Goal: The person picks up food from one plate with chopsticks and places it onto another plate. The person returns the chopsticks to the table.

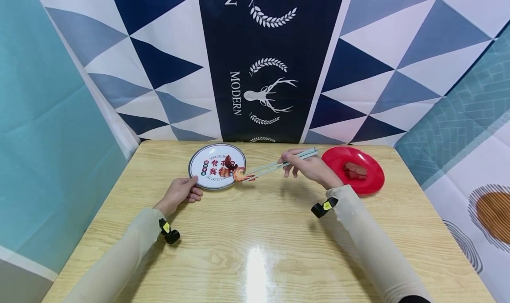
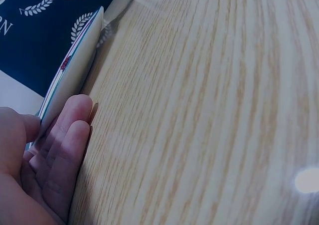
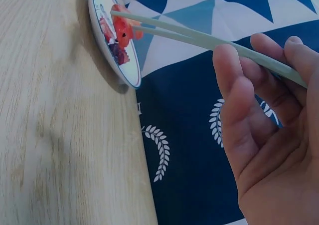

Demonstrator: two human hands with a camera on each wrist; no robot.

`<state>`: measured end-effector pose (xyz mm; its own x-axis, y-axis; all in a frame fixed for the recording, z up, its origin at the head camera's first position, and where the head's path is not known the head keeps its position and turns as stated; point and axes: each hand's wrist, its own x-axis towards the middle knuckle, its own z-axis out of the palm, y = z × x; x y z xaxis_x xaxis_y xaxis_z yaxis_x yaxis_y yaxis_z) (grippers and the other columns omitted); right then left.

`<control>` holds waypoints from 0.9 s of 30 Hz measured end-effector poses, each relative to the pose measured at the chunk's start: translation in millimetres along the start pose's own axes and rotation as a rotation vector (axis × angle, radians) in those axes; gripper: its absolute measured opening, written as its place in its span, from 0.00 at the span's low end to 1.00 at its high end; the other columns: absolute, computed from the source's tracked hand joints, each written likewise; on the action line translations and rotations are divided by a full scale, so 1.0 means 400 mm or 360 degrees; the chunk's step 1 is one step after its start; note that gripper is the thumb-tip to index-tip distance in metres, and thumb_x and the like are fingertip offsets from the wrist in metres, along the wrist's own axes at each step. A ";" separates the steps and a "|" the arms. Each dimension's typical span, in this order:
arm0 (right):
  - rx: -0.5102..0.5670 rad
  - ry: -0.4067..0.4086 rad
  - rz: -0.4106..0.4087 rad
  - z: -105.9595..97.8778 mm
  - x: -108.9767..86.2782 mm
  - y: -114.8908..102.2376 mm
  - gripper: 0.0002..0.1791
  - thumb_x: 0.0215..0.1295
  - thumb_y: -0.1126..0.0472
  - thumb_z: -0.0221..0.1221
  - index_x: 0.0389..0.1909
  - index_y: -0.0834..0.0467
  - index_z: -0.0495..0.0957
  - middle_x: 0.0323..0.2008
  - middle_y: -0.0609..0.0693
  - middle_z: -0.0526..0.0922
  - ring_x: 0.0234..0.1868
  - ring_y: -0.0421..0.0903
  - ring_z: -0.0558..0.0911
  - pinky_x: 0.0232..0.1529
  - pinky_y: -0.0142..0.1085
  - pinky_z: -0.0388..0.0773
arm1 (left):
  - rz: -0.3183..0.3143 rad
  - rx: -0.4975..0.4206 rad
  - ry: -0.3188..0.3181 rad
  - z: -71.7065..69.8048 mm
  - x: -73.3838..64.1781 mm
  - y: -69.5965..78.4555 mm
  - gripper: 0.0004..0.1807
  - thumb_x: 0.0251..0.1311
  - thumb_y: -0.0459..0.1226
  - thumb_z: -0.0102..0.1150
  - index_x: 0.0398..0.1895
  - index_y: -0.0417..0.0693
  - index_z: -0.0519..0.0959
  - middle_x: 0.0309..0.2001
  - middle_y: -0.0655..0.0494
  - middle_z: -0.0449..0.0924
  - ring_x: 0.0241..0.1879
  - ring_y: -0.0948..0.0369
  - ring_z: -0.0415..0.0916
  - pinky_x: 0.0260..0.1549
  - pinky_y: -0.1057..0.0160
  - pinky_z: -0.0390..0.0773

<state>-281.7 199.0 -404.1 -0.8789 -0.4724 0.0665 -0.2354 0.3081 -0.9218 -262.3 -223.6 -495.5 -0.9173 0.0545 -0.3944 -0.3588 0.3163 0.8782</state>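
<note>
Holding chopsticks (image 3: 259,59), right hand (image 3: 281,160) in all but left wrist view

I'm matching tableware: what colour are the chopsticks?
The chopsticks are pale green, showing best in the right wrist view.

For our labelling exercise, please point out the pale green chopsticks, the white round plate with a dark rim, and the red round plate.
Pale green chopsticks (image 3: 201,38): right wrist view, mid-shaft.
White round plate (image 1: 202,154): head view, bare upper-left surface.
Red round plate (image 1: 375,172): head view, bare right-hand surface.
</note>
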 end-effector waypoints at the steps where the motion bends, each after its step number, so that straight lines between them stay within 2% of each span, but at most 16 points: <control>1: -0.0030 0.0002 -0.0018 0.002 0.002 0.000 0.20 0.81 0.50 0.52 0.46 0.61 0.84 0.31 0.55 0.87 0.31 0.48 0.85 0.29 0.31 0.80 | -0.0001 0.0000 0.0000 0.000 0.000 0.000 0.30 0.80 0.54 0.43 0.55 0.33 0.77 0.30 0.58 0.86 0.27 0.67 0.84 0.30 0.69 0.86; 6: -0.0116 0.0026 -0.0046 0.012 0.015 -0.002 0.19 0.80 0.49 0.53 0.43 0.58 0.86 0.30 0.56 0.87 0.32 0.48 0.81 0.32 0.31 0.71 | -0.0001 0.0003 0.0006 0.001 -0.001 -0.002 0.29 0.81 0.54 0.43 0.53 0.34 0.77 0.30 0.58 0.86 0.26 0.67 0.84 0.30 0.69 0.86; 10: -0.0155 0.0045 -0.0046 0.023 0.023 -0.004 0.19 0.80 0.48 0.53 0.43 0.55 0.88 0.33 0.55 0.88 0.35 0.51 0.78 0.32 0.32 0.69 | 0.0001 0.0004 0.0009 -0.001 0.001 -0.004 0.29 0.81 0.53 0.43 0.52 0.34 0.78 0.30 0.58 0.86 0.26 0.67 0.84 0.30 0.70 0.86; 16: -0.0160 0.0060 -0.0021 0.040 0.033 -0.010 0.19 0.79 0.47 0.53 0.45 0.55 0.88 0.39 0.51 0.90 0.41 0.50 0.83 0.41 0.34 0.80 | 0.0002 0.0006 0.0001 0.000 0.002 -0.006 0.29 0.80 0.54 0.44 0.51 0.34 0.78 0.30 0.58 0.86 0.26 0.67 0.84 0.30 0.69 0.86; 17: -0.0142 0.0054 -0.0016 0.043 0.036 -0.011 0.19 0.79 0.47 0.54 0.46 0.56 0.87 0.39 0.53 0.90 0.40 0.47 0.84 0.41 0.34 0.82 | 0.0000 0.0005 0.0000 0.001 0.002 -0.006 0.29 0.80 0.54 0.44 0.51 0.34 0.78 0.30 0.58 0.86 0.26 0.67 0.84 0.30 0.69 0.86; 19: -0.0091 0.0044 -0.0012 0.052 0.041 -0.014 0.20 0.79 0.48 0.54 0.46 0.58 0.87 0.38 0.55 0.90 0.37 0.46 0.86 0.35 0.34 0.82 | 0.0000 0.0002 -0.0003 0.001 0.002 -0.005 0.29 0.80 0.54 0.44 0.50 0.34 0.78 0.30 0.58 0.86 0.26 0.67 0.84 0.30 0.69 0.86; 23: -0.0012 0.0033 -0.0016 0.068 0.052 -0.015 0.21 0.80 0.48 0.54 0.45 0.60 0.86 0.33 0.57 0.88 0.30 0.51 0.86 0.24 0.32 0.79 | -0.0010 0.0004 0.0005 0.002 0.001 -0.003 0.29 0.80 0.54 0.43 0.50 0.34 0.78 0.30 0.58 0.86 0.26 0.67 0.84 0.30 0.70 0.86; 27: 0.0039 0.0039 -0.0010 0.084 0.064 -0.014 0.21 0.80 0.49 0.54 0.43 0.62 0.86 0.29 0.55 0.85 0.27 0.55 0.81 0.24 0.34 0.78 | -0.0031 -0.0003 0.0015 0.002 0.002 -0.002 0.29 0.81 0.54 0.43 0.51 0.35 0.78 0.29 0.58 0.86 0.26 0.67 0.84 0.30 0.70 0.86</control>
<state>-289.0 157.5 -409.9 -0.8874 -0.4538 0.0814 -0.2309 0.2847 -0.9304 -262.5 -223.0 -496.8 -0.9117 0.0394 -0.4089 -0.3769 0.3157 0.8708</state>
